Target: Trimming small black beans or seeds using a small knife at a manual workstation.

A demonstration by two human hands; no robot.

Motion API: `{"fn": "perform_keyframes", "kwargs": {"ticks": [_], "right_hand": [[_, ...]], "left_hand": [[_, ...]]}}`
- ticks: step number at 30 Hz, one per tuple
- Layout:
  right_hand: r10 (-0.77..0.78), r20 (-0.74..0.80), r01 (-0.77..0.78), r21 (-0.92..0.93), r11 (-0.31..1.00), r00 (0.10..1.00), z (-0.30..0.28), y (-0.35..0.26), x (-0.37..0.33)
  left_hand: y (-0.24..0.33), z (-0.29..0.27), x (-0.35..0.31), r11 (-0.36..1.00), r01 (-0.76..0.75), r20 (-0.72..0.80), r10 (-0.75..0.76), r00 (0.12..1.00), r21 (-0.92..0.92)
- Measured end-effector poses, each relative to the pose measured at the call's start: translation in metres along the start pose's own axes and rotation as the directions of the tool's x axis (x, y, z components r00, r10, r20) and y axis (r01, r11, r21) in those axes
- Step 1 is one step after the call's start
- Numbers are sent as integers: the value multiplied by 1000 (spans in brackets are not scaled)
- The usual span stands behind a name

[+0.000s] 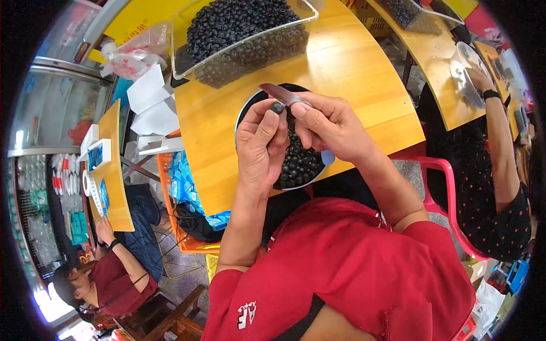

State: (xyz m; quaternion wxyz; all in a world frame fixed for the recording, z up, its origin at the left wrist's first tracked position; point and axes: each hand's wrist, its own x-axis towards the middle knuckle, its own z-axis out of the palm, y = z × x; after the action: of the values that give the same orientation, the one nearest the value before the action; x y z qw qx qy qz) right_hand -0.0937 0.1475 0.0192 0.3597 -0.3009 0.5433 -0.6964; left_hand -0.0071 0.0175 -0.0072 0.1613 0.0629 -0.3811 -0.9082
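- Left hand (259, 142): raised over the near table, thumb and forefinger clamped on a small dark piece (277, 108); the other fingers curl together toward the palm.
- The piece is oval and nearly black, held up above the bowl (237, 128), toward its 11 o'clock side.
- Right hand (333, 126): just beside the left, at its 2 o'clock, with thumb and fingers clamped on a knife (278, 92). The handle is mostly hidden in the grip.
- The blade points to 10 o'clock from the right hand, its tip passing just beyond the piece; whether blade and piece touch, I cannot tell.
- Under both hands the bowl holds many shiny dark pieces (298, 165); something blue (327, 157) shows at its 4 o'clock edge.
- The bowl is at the near edge of the yellow table (364, 68).
- From the held piece, at 11 o'clock: a clear tub (307, 15) heaped with dark pieces.
- At 9 o'clock: a white box (153, 102); at 8, blue packs (181, 176); at 4, a pink chair (453, 213).
- At 3 o'clock, well apart: a co-worker's hand (482, 80) at a clear bowl (458, 71); finger state unclear.
- At 8 o'clock, farther out: another co-worker's hand (104, 230) at a side table (116, 187).
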Motion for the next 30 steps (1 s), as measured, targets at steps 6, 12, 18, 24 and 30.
{"fn": "perform_keyframes", "kwargs": {"ticks": [6,12,18,24,30], "right_hand": [[11,15,-12,93,996,1000,2,-10,-4],[-46,-44,47,28,999,998,5,-3,-3],[24,28,-28,159,987,999,-2,6,-1],[30,11,-31,180,983,1000,2,-10,-6],[43,-17,-40,157,987,999,-3,3,0]], "left_hand": [[0,2,1,994,43,20,-41,999,-100],[-5,4,2,1000,-21,-23,21,1000,-4],[-6,-1,1,998,-7,15,8,1000,-69],[-5,1,2,999,-40,-29,41,999,26],[-4,-2,4,997,-44,1,44,999,65]]}}
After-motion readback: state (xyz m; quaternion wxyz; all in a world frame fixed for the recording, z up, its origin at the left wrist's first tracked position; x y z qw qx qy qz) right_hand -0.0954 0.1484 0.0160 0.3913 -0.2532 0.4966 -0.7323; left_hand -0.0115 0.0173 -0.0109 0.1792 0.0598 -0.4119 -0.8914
